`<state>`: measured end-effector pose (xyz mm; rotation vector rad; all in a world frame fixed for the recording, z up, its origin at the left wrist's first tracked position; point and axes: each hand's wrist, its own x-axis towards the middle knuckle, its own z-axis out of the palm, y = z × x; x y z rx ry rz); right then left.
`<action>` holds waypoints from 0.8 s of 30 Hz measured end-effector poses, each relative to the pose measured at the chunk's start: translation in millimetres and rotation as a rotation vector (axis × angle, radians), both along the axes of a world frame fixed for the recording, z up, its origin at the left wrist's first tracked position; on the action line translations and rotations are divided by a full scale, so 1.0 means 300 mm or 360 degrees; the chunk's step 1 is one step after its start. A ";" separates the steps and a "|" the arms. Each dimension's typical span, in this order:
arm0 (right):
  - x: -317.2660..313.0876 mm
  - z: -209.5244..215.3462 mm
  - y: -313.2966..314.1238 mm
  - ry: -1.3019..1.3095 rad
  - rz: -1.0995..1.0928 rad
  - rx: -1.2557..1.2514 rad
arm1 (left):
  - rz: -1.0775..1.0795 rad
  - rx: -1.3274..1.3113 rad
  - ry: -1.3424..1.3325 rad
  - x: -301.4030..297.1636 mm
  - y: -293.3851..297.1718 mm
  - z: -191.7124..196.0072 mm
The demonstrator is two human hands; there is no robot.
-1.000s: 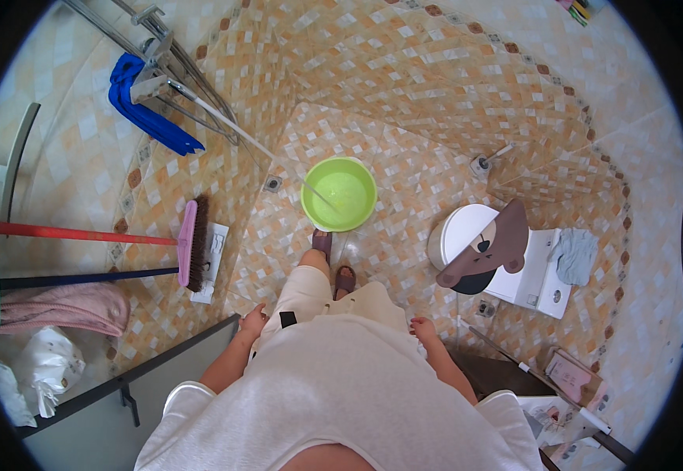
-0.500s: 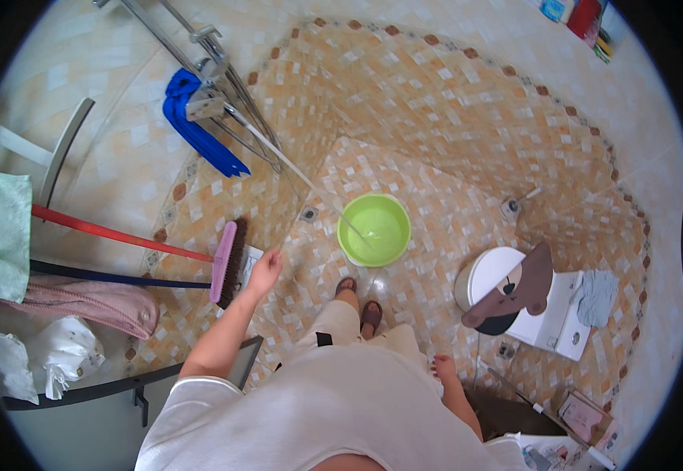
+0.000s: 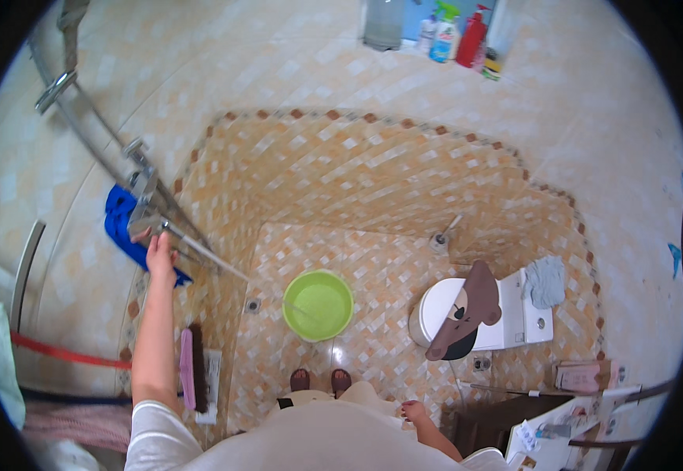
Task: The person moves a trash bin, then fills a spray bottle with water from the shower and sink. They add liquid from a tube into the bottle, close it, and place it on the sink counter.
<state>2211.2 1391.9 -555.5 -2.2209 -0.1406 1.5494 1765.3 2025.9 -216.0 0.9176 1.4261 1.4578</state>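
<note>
My left hand (image 3: 160, 253) is raised to the metal shower fitting (image 3: 147, 206) on the left wall, its fingers closed on the lower metal part beside a blue cloth (image 3: 122, 228). A thin stream of water runs from there down into a green bucket (image 3: 318, 304) on the tiled floor. My right hand (image 3: 414, 410) hangs low by my side, fingers loosely curled, holding nothing. My feet (image 3: 320, 381) stand just behind the bucket.
A white toilet (image 3: 479, 318) with a brown bear-shaped lid cover stands right of the bucket. A pink broom head (image 3: 187, 369) with a red handle (image 3: 59, 352) leans at the left. Spray bottles (image 3: 457, 35) sit on a high ledge. A floor drain (image 3: 253, 305) lies left of the bucket.
My left arm has swung up from my side to the shower fitting. The view has tilted upward, showing more wall and the bottles. The right hand stayed low.
</note>
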 end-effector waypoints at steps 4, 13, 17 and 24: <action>-0.095 0.006 0.044 -0.0049 -0.0138 0.0108 | -0.0108 0.0109 0.0039 -0.041 0.045 -0.014; -0.266 0.006 -0.035 -0.0059 -0.0387 -0.0020 | -0.0301 0.0135 0.0146 -0.108 0.156 -0.090; -0.334 0.004 -0.132 -0.0065 -0.0311 -0.0093 | -0.0313 0.0164 0.0206 -0.116 0.170 -0.115; -0.400 -0.008 -0.189 0.0041 -0.0315 -0.0116 | -0.0333 0.0196 0.0216 -0.114 0.135 -0.100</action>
